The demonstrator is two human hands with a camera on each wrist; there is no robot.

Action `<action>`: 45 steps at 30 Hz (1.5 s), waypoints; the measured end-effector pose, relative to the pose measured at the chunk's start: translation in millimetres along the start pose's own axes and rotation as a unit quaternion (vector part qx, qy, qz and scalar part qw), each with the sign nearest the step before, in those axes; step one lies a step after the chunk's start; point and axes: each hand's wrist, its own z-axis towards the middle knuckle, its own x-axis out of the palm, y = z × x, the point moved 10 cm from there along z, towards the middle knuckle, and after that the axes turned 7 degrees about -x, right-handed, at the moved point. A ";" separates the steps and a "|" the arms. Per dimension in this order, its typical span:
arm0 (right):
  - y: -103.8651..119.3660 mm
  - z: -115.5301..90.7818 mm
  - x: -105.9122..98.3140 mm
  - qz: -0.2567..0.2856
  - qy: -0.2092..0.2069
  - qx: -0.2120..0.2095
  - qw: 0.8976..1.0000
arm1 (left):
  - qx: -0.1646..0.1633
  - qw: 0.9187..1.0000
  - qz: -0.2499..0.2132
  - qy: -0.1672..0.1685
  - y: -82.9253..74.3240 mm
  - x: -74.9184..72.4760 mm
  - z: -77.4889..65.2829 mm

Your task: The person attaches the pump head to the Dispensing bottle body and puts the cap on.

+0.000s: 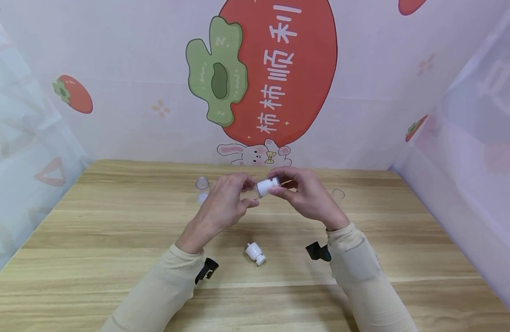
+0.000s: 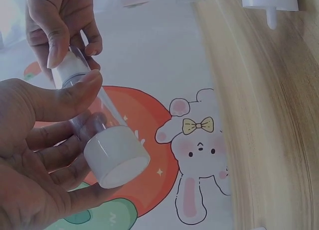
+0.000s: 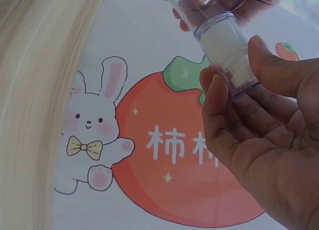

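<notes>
A small clear pump bottle (image 1: 265, 186) with a white base (image 2: 117, 160) is held above the table, tilted, between both hands. My left hand (image 1: 222, 203) grips its clear body, thumb on one side and fingers curled beneath. At the other end, my right hand (image 1: 308, 192) pinches the clear cap (image 3: 227, 48), through which a white pump head shows. Inside the body runs a thin straw. A separate white pump head (image 1: 255, 253) lies on its side on the table, below and between the wrists.
On the wooden table (image 1: 93, 240), a clear container (image 1: 202, 183) stands behind the left hand, partly hidden by it. A clear round piece (image 1: 338, 193) is just right of the right hand. A printed cloth (image 1: 134, 120) hangs along the table's back edge.
</notes>
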 end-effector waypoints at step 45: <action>5.3 -3.4 -2.7 -0.024 0.010 0.005 1.000 | -0.039 0.999 -0.016 0.013 12.4 -17.1 1.5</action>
